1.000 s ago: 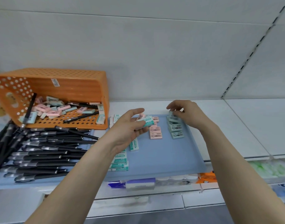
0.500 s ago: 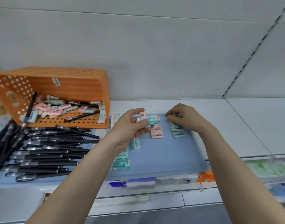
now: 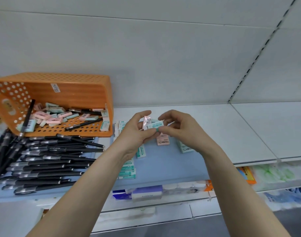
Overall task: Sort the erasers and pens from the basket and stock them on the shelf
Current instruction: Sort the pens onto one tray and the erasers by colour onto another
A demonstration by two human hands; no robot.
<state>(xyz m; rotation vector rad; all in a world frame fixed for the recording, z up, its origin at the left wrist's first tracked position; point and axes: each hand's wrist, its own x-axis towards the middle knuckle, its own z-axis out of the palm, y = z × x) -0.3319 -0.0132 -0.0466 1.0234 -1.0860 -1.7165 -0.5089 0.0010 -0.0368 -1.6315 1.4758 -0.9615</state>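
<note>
Orange basket (image 3: 61, 86) on its side at the back left of the shelf (image 3: 248, 130), mouth facing the front edge, with loose erasers (image 3: 52, 117) and a few pens inside. In front of it, a row of black pens (image 3: 49, 161) lies side by side and reaches nearly to the front edge; the rearmost pens touch the basket's lower rim.

Centre: a blue mat (image 3: 172, 168) with a column of mint erasers (image 3: 127, 170) along its left edge. A pink eraser on the mat (image 3: 162, 141) and a mint group (image 3: 185, 148) lie toward the back. The mat's front half is open surface.

Above the mat's rear part, the left hand (image 3: 136, 134) has its fingers curled and grips a pink eraser (image 3: 146, 121) and a mint eraser (image 3: 154, 125) together. The right hand (image 3: 180, 132) meets it from the right, with thumb and forefinger pinching the near end of the mint eraser and the other fingers loosely curled. Both held erasers are off the mat, directly over the pink one lying there.

Right of the mat, white shelf surface runs open to the right edge. Packaged goods show on the lower shelf (image 3: 274, 175) beyond the front edge.
</note>
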